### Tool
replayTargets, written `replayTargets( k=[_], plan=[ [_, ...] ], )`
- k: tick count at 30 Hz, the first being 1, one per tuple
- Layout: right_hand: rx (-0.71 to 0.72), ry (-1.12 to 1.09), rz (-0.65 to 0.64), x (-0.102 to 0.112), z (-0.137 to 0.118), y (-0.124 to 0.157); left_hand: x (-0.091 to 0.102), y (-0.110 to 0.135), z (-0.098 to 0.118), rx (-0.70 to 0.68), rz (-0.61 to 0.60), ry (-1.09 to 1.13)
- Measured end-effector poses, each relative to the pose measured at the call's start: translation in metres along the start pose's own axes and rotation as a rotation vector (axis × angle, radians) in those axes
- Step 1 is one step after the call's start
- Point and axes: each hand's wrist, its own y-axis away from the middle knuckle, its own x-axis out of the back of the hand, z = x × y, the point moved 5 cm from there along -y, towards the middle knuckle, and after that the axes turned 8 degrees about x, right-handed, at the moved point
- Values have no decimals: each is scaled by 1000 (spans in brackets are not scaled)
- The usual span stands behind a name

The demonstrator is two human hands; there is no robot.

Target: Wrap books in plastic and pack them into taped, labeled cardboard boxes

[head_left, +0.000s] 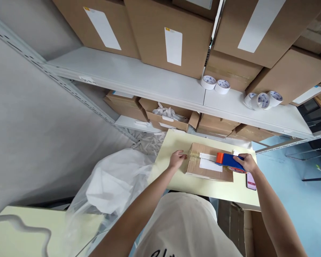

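A small closed cardboard box (210,175) lies on the pale yellow table, with white labels (210,164) on its top and a strip of packing tape over its left end. My right hand (246,163) is closed around a blue and orange tape dispenser (230,160), whose orange front rests over the labels along the middle seam. Just off the box's left end is my left hand (178,159), its fingers curled together at the taped edge. What those fingers hold, if anything, is too small to make out.
A phone (251,181) lies at the right of the table (171,142). Behind it, a shelf (163,82) carries large cartons and tape rolls (208,82). An open carton (168,114) of white pieces sits lower. Plastic bagging (109,182) bulges at the left.
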Motion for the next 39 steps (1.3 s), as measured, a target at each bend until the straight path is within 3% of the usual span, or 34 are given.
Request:
replayTargets(
  k=[6, 8, 12, 15, 17, 20, 22, 27, 30, 34, 37, 39],
  plan=[
    [-36, -9, 4, -2, 0, 8, -8, 14, -17, -40, 42, -54],
    [-46, -3, 5, -2, 1, 9, -16, 23, -20, -82, -46, -52],
    [-74, -8, -14, -3, 3, 10, -40, 47, -15, -241, -355, -83],
    [-76, -14, -57, -2, 4, 9, -43, 58, -1, -367, -298, -336],
    [-69, -16, -79, -1, 5, 8, -48, 63, 17, -552, -238, -604],
    [-30, -26, -95, 2, 4, 5, -67, 69, 36, -807, -306, -950],
    [7, -22, -114, 2, 2, 3, -77, 67, 39, -839, -344, -1094],
    [83, -45, -222, 5, 1, -5, -82, 56, 37, -816, -264, -1324],
    [106, -62, -265, 21, 21, -3, -82, 53, 34, -803, -240, -1439],
    [57, -53, -259, 41, 82, 7, -79, 51, 36, -785, -210, -1543],
    [37, -73, -265, 30, 120, 12, -81, 55, 37, -753, -162, -1595],
    [48, -90, -275, 16, 133, 13, -93, 62, 35, -718, -125, -1598]
  ],
)
